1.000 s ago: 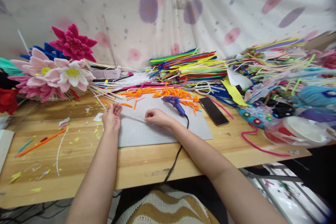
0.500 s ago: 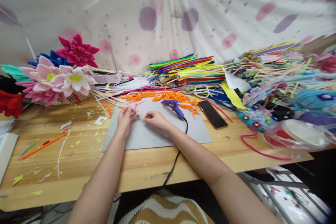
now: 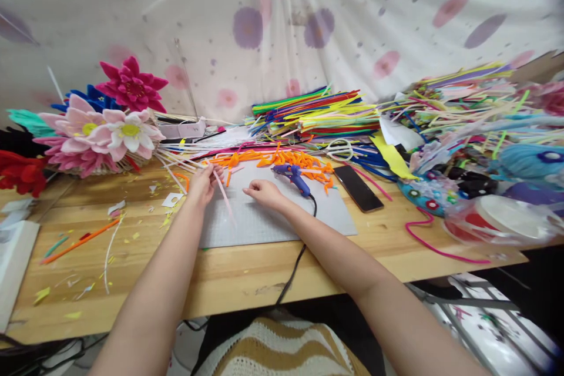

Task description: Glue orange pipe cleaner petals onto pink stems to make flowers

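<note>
My left hand [image 3: 204, 185] is closed in a pinch on a thin pale pink pipe cleaner [image 3: 224, 195], above the left side of the grey cutting mat [image 3: 268, 228]. The pipe cleaner slants down to the right, its lower end blurred. My right hand [image 3: 265, 194] hovers over the middle of the mat, its fingers curled together, and nothing shows in them. A blue hot glue gun [image 3: 294, 178] lies just beyond and right of that hand. Bent orange pipe cleaner pieces [image 3: 286, 158] are heaped along the mat's far edge.
Scissors [image 3: 339, 150] and a phone [image 3: 358, 188] lie right of the mat. Colourful pipe cleaner bundles [image 3: 317, 114] line the back. Fuzzy flowers [image 3: 132, 85] stand at left. The glue gun's black cord [image 3: 294, 273] drops over the front edge. Yellow scraps [image 3: 43, 295] litter the left.
My hands have moved apart. The pale pink pipe cleaner, earlier stretched between both hands, now hangs from my left hand only. The view has shifted slightly.
</note>
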`<state>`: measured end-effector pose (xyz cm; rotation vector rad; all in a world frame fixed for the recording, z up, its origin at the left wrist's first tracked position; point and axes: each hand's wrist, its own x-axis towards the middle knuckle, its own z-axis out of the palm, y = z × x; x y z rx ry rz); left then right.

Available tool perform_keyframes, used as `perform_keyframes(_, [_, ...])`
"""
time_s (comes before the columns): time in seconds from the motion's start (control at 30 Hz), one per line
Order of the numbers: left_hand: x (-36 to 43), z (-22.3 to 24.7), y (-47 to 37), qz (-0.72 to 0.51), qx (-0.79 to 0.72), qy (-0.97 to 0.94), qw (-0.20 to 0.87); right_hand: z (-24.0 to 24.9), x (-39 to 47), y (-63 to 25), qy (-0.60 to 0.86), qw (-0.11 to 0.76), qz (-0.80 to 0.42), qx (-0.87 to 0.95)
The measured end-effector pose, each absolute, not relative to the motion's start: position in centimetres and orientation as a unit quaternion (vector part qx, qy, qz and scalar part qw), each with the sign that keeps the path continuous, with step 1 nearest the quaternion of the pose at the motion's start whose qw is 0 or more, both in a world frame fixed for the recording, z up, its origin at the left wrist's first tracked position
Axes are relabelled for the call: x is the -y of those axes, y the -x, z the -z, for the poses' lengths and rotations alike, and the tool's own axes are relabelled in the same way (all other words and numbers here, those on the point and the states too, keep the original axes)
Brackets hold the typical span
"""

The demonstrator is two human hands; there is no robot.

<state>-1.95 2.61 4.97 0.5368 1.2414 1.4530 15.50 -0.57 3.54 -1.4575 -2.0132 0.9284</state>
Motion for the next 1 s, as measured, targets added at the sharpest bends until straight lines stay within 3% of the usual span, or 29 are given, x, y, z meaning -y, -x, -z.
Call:
perform_keyframes(0.3, [-1.2, -1.9, 0.8, -0.598, -0.497, -0.306, 0.549, -5.0, -0.5, -14.5, 0.519, 0.216, -0.357, 0.746])
perform_keyframes(0.53, [-0.9, -2.0, 1.7, -0.631, -0.454, -0.256, 0.575, -6.4, -2.1, -12.7, 0.492, 0.224, -0.328, 0.775])
perform_keyframes(0.8, [-1.0, -2.2, 1.9, -0.636, -0.452, -0.226, 0.583, -7.5, -2.9, -12.9, 0.515, 0.152, -0.317, 0.782])
perform_keyframes(1.0, [-1.2, -1.9, 1.7, -0.626, -0.458, -0.245, 0.582, -13.5, -3.3, -16.3, 0.460, 0.070, -0.353, 0.812])
